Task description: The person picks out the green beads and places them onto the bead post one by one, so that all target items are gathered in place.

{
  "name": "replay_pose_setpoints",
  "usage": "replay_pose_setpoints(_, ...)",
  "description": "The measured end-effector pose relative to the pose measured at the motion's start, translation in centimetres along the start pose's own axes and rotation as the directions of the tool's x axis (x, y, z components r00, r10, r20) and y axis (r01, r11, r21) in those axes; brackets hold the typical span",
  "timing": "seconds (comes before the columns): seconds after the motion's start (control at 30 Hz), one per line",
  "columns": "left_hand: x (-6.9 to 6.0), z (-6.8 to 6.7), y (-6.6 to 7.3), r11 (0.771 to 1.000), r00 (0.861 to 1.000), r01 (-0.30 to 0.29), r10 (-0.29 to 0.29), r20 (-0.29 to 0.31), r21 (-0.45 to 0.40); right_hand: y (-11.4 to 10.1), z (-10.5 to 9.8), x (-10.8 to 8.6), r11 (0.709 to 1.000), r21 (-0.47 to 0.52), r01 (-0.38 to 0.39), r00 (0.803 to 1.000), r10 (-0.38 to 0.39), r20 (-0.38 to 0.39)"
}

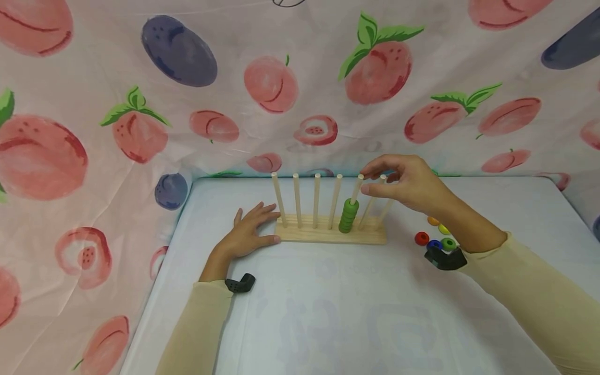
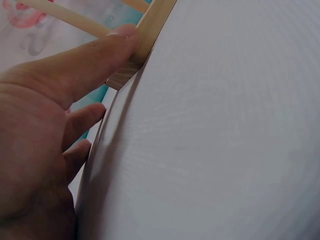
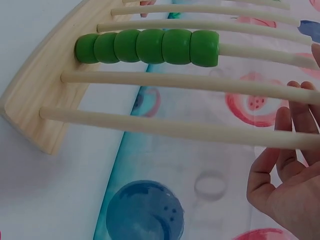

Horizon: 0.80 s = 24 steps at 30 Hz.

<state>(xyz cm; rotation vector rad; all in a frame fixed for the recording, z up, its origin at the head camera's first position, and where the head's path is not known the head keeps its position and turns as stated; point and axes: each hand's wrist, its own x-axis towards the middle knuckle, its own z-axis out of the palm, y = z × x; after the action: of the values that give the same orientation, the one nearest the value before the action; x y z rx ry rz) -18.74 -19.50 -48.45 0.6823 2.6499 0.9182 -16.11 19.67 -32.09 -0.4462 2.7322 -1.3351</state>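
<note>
A pale wooden rack (image 1: 300, 234) with several upright rods stands on the white table. Green beads (image 1: 348, 216) are stacked on one rod right of the middle; in the right wrist view these beads (image 3: 150, 46) sit against one another, down at the base. My left hand (image 1: 244, 234) rests at the rack's left end, fingers spread, thumb (image 2: 107, 55) touching the wood. At the tops of the right-hand rods is my right hand (image 1: 412, 179), its thumb and fingers apart around the bead-bearing rod's tip. No bead shows between them.
Loose beads lie right of the rack, partly behind the right forearm: red (image 1: 422, 238), blue (image 1: 434, 245), green (image 1: 448, 244), yellow (image 1: 443, 229) and orange (image 1: 433, 221). A fruit-patterned cloth (image 1: 309, 62) hangs behind the table (image 1: 328, 312).
</note>
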Motion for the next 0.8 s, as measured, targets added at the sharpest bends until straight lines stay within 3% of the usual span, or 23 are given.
replay_pose_setpoints(0.57, -0.1, -0.1, 0.3, 1.000, 1.000, 0.000, 0.000, 0.006, -0.013, 3.9, -3.6, -2.5, 0.986, -0.167, -0.026, 0.998, 0.034, 0.046)
replay_pose_setpoints(0.8, -0.1, 0.0, 0.1, 1.000, 1.000, -0.001, 0.001, 0.002, 0.003, 6.8, -5.7, -4.2, 0.969, -0.224, -0.099, 0.993, 0.110, 0.036)
